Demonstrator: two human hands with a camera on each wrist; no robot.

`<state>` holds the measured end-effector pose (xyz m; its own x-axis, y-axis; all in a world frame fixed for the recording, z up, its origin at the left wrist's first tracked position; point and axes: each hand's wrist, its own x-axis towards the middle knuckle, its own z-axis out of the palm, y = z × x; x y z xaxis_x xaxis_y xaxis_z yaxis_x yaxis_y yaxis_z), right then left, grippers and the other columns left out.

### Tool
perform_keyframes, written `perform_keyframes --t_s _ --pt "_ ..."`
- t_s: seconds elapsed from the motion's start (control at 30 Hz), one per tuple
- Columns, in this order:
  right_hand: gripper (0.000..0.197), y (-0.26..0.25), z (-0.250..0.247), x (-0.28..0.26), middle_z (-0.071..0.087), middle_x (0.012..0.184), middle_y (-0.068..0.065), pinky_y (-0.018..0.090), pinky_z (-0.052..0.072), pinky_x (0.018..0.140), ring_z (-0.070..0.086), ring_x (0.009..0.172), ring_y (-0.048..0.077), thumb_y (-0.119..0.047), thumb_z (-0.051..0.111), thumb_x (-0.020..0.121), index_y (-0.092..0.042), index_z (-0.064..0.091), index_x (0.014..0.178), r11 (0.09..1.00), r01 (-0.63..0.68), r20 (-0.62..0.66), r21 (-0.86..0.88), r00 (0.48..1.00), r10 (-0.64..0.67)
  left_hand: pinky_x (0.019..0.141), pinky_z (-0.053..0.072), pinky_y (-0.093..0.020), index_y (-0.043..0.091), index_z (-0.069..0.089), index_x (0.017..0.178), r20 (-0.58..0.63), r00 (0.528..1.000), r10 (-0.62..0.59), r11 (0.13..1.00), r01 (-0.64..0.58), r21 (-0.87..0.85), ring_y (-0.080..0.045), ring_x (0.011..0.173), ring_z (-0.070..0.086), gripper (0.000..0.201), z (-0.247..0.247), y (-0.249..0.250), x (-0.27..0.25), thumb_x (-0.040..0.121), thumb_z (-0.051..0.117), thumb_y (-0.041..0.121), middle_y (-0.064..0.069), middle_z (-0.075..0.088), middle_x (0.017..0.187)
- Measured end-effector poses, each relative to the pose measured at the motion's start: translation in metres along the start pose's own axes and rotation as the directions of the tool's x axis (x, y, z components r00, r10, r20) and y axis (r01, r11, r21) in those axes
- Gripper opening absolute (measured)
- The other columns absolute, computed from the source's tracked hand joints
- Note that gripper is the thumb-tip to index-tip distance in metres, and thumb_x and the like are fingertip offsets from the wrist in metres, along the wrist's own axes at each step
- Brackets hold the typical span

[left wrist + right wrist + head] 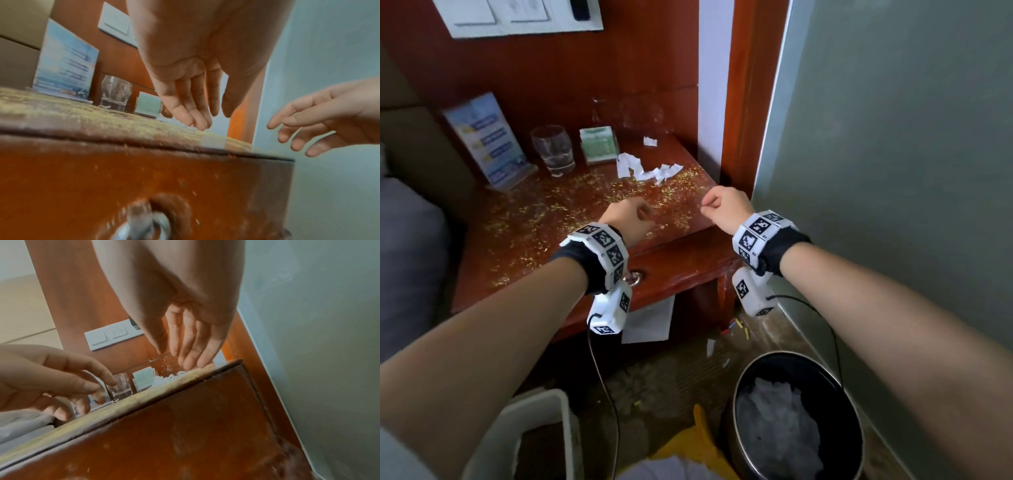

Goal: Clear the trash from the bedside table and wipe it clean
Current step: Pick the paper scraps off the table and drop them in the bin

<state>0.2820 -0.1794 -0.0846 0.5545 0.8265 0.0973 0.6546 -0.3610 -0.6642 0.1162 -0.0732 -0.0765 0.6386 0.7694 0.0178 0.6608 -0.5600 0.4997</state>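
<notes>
The red-brown bedside table (592, 246) is strewn with fine golden crumbs (544, 209). Torn white paper scraps (645, 169) lie at its back right, and one small scrap (650, 141) sits farther back. My left hand (642, 216) hovers over the front middle of the top, fingers relaxed and holding nothing. My right hand (710, 204) hangs over the front right corner, also empty. In the left wrist view the left fingers (195, 118) point down just above the crumbs. The right fingers (189, 360) in the right wrist view hang loose over the table's edge.
A drinking glass (554, 150), a green tissue pack (599, 147) and a blue sign stand (489, 140) line the back. A black bin (750, 394) holding white waste stands on the floor at right, a white bin (541, 404) at left, a yellow cloth (700, 442) between. Wall close on the right.
</notes>
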Motion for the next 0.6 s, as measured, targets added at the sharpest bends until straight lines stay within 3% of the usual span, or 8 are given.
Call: perform_keyframes --t_s 0.1,0.23,0.43,0.6 --pt "0.020 -0.021 0.007 0.041 0.066 0.110 0.004 0.032 0.050 0.090 0.062 0.101 0.021 -0.025 0.064 0.086 -0.015 0.065 0.104 0.999 -0.021 0.020 -0.033 1.000 0.022 0.067 0.043 -0.026 0.016 0.060 0.108 0.017 0.997 -0.071 0.997 0.071 0.013 -0.018 0.082 0.056 0.023 -0.018 -0.018 0.029 0.087 0.061 0.024 -0.004 0.062 0.101" --pt "0.030 -0.043 0.017 0.090 0.062 0.118 0.005 0.030 0.046 0.090 0.058 0.108 0.023 -0.026 0.064 0.086 -0.014 0.059 0.113 0.991 -0.035 0.109 -0.126 0.993 0.049 0.070 0.043 -0.027 0.015 0.058 0.113 0.047 0.992 -0.114 0.993 0.113 0.024 -0.018 0.085 0.055 0.028 -0.038 -0.035 0.068 0.087 0.061 0.025 -0.006 0.061 0.106" --pt "0.039 -0.056 0.031 0.152 0.056 0.124 0.008 0.030 0.046 0.086 0.057 0.107 0.025 -0.023 0.065 0.086 -0.012 0.054 0.121 0.972 -0.080 0.159 -0.219 0.980 0.116 0.080 0.044 -0.028 0.011 0.057 0.115 0.044 0.991 -0.126 0.992 0.124 0.034 -0.024 0.101 0.058 0.034 -0.052 -0.045 0.125 0.084 0.063 0.024 -0.008 0.063 0.112" --pt "0.049 -0.052 0.042 0.186 0.049 0.128 0.013 0.034 0.049 0.089 0.059 0.104 0.028 -0.024 0.069 0.082 -0.012 0.051 0.125 0.947 -0.130 0.183 -0.294 0.965 0.189 0.077 0.045 -0.030 0.013 0.055 0.118 0.113 0.988 -0.110 0.994 0.107 0.031 -0.024 0.099 0.055 0.039 -0.044 -0.049 0.161 0.083 0.065 0.026 -0.011 0.058 0.116"
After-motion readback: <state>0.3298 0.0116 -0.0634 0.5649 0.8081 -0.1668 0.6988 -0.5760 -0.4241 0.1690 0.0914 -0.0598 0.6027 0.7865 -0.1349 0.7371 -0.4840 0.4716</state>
